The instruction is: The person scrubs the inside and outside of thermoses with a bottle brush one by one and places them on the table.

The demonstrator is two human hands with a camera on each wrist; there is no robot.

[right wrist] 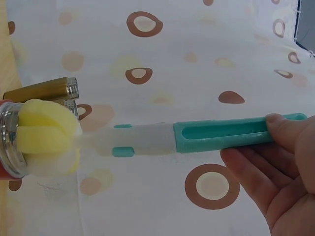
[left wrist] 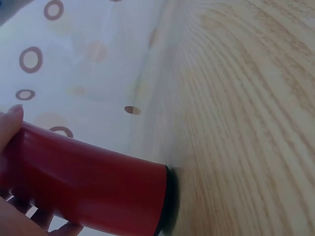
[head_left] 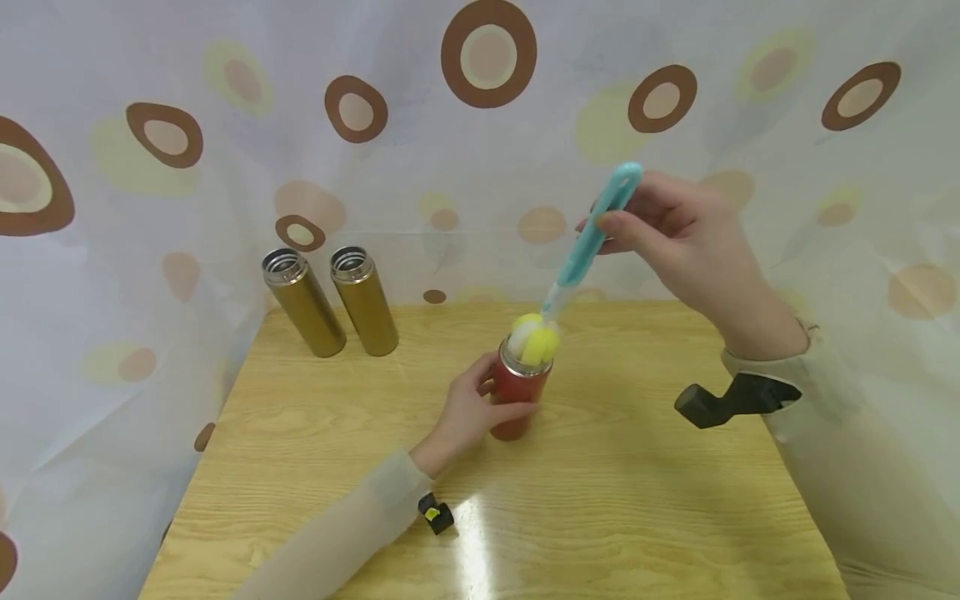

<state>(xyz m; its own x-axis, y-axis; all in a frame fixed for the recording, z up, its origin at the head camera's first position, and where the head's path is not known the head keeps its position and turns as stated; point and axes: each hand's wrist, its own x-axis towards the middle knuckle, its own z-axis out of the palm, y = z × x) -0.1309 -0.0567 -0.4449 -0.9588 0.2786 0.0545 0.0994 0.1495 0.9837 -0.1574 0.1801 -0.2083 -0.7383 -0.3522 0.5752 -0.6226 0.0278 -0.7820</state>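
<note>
A red thermos bottle (head_left: 517, 385) without a lid stands on the wooden table, with my left hand (head_left: 468, 414) gripping it around its body. In the left wrist view its red wall (left wrist: 93, 182) fills the lower left, fingers wrapped on both sides and the dark base at the table. My right hand (head_left: 686, 242) pinches the turquoise handle of a bottle brush (head_left: 581, 250) between thumb and fingers. The brush slants down to the left. Its yellow and white sponge head (right wrist: 47, 132) sits at the bottle's metal mouth, partly inside the rim and bulging above it.
Two gold thermos bottles (head_left: 303, 308) without lids stand side by side at the table's back left. Behind the wooden table (head_left: 645, 467) hangs a white sheet (head_left: 420, 183) with brown and yellow round patterns. Black camera mounts sit on both wrists.
</note>
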